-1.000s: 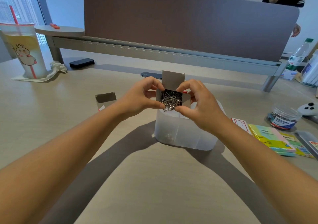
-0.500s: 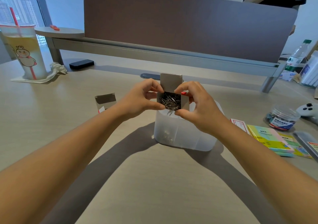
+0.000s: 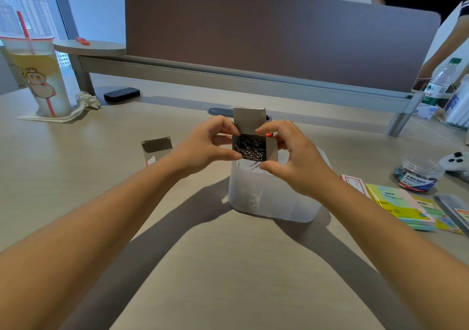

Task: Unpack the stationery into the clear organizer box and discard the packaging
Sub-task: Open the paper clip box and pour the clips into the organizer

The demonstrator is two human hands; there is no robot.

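Both hands, left point(image 3: 203, 147) and right point(image 3: 297, 162), pinch the small open carton point(image 3: 250, 136) of paper clips point(image 3: 251, 148) by its sides, tilted mouth-down directly above the clear organizer box point(image 3: 274, 197) on the worktop point(image 3: 228, 266).

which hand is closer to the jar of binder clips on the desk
Right. The right hand grips the paper clip box nearer the jar; the left hand holds its far side.
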